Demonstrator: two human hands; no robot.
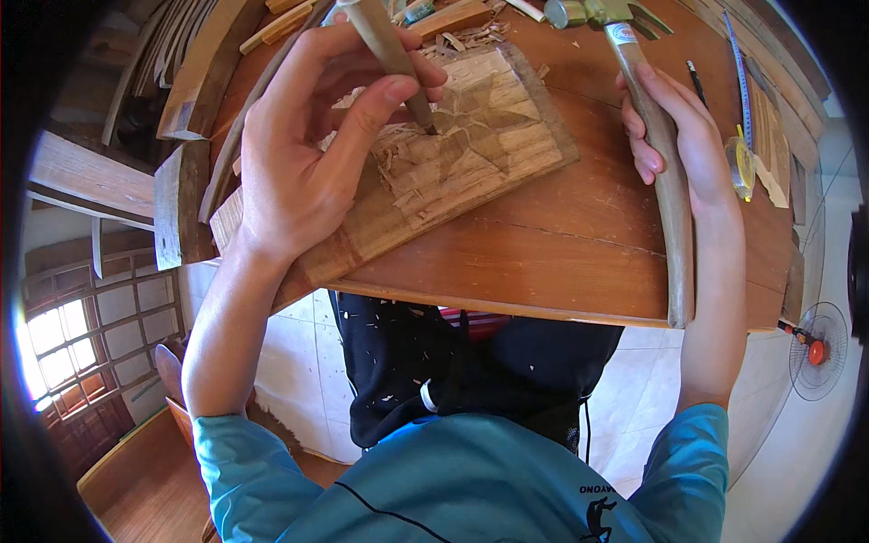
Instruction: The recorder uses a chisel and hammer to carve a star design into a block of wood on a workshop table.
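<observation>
My left hand (299, 158) is closed around a wood chisel (384, 41), held nearly upright with its lower end against a carved wooden board (520, 167). A star-like or flower-like pattern is cut into the board's face, and rough chipped wood lies around the chisel's lower end. The board rests at a slant on the table, its near left end by my wrist. To the right, my right hand (683, 127) grips a claw hammer (679, 262) by its wooden handle. The hammer's metal head is at the far side, apart from the chisel, and the handle's end reaches the table's near edge.
Wood shavings (453, 41) lie behind the board on the brown table (507, 262). A dark pencil (696, 83) and a yellow tape measure (741, 169) with its blue blade out are at the right. Timber pieces (181, 204) stand at the left. A fan (817, 351) is at the far right.
</observation>
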